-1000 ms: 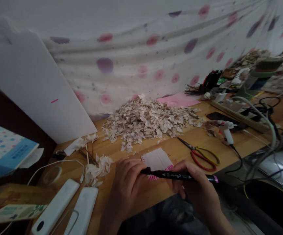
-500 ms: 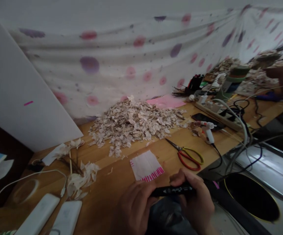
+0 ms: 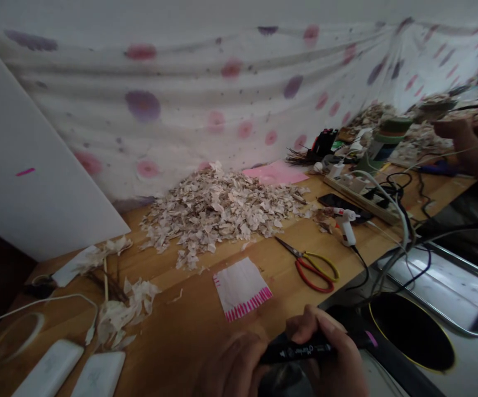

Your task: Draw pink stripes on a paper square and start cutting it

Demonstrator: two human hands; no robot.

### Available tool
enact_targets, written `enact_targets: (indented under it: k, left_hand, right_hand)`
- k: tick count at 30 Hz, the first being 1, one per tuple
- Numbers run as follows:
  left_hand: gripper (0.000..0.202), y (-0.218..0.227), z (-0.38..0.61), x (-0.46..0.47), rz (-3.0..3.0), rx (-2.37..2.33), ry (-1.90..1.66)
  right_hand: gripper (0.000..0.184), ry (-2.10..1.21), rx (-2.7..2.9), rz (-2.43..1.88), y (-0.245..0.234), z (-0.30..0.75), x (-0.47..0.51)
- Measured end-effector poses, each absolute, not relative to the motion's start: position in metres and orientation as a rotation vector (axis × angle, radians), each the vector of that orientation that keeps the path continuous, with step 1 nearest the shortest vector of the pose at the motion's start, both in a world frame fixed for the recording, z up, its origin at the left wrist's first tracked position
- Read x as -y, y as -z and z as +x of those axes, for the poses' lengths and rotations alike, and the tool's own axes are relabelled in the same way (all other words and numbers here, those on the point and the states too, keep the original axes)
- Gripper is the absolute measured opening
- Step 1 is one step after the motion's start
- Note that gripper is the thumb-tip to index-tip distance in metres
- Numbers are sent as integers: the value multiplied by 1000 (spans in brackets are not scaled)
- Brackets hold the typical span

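Black marker [image 3: 300,351] lies gripped in both hands, the left hand [image 3: 232,366] and right hand [image 3: 329,347] clamped side by side on its barrel. Just beyond, on the wooden bench [image 3: 189,314], sits a paper square [image 3: 242,289] (pink strokes along one edge).

Two bare hands low in the view: the left hand [image 3: 232,368], blurred and cut off by the bottom edge, and the right hand [image 3: 329,347], more fully in sight, with thick, rounded fingers [image 3: 315,321]. Nails too soft in focus to make out. Between the two, a small patch of dark cloth [image 3: 284,383], too blurred and too little of it to tell the garment.
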State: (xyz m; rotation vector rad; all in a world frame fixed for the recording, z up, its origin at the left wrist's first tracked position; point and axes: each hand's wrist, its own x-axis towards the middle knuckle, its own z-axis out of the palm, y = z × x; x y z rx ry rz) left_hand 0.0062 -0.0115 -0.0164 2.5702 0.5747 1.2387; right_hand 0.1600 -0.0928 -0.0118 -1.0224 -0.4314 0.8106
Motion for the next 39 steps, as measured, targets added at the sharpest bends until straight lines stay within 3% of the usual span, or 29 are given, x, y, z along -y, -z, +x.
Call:
enact_targets:
  k: [3,6,9,12,16,22,26,33,39]
  left_hand:
    - [27,25,11,9,2485,-493,-1255]
    - [32,33,0,5,2510,-472,-1022]
    - [31,44,-30,-8,2477,-805,-922]
    - [40,51,-67,-40,2339,-1289,-1047]
    - [42,47,-94,-104,2134,-1720,-858]
    - [27,33,-72,-193,2001,-1956,-595]
    - [34,24,-53,-225,1962,-2029,-465]
    - [36,14,-56,-241,2002,-2082,-349]
    - [45,31,-61,-203,2194,-2078,-215]
  right_hand:
    - [48,-818,483,-1121,22,154,94]
    - [41,-874,604,-1255,34,142,89]
    - [42,-993,695,-1162,38,138,75]
    - [47,-1019,653,-1224,36,152,66]
    - [46,-866,556,-1538,34,186,73]
    - [42,-619,617,-1746,40,218,97]
    - [36,-373,836,-1941,47,233,104]
    - [39,-261,872,-2119,41,249,103]
    - [41,-217,912,-2200,31,269,89]
